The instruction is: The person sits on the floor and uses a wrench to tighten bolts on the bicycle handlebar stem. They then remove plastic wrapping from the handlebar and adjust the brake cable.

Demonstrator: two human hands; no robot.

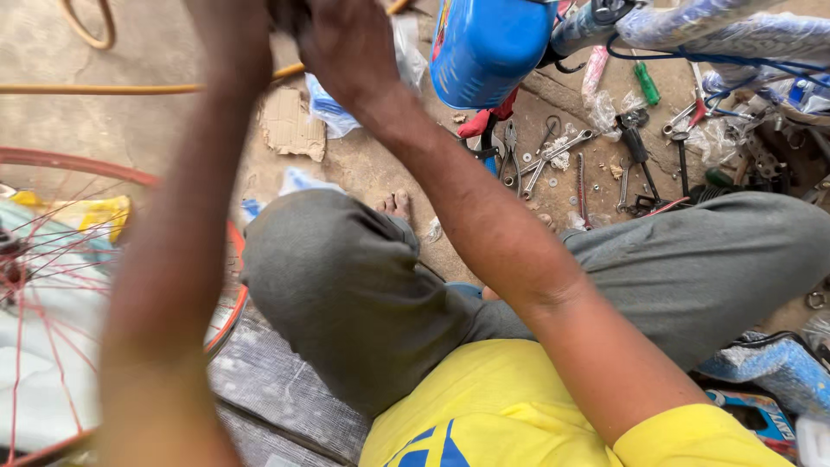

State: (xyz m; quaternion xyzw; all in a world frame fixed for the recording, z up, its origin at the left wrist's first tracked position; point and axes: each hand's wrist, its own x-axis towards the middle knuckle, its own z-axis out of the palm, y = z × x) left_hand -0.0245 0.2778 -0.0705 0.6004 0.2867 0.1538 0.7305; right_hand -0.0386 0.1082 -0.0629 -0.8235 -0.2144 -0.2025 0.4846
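left hand (233, 35) fingers cut off at 12 o'clock edge, grasp not readable | right hand (341, 43) fingertips cut off there too | blue metal bicycle part (484, 47) top cropped at 1 o'clock | red-rimmed spoked wheel (52, 259) cropped at 9 o'clock, blurred | small washers by the grey steel spanners (553, 156) too small to tell

Wheel (52, 285) at left, wrenches (553, 156) scattered on ground (156, 121) at right, cardboard scrap (292, 128) between, beyond the knees.

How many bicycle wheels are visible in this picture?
1: a red-rimmed bicycle wheel with thin spokes lies at the left edge, partly behind the left forearm. Others may be hidden out of view.
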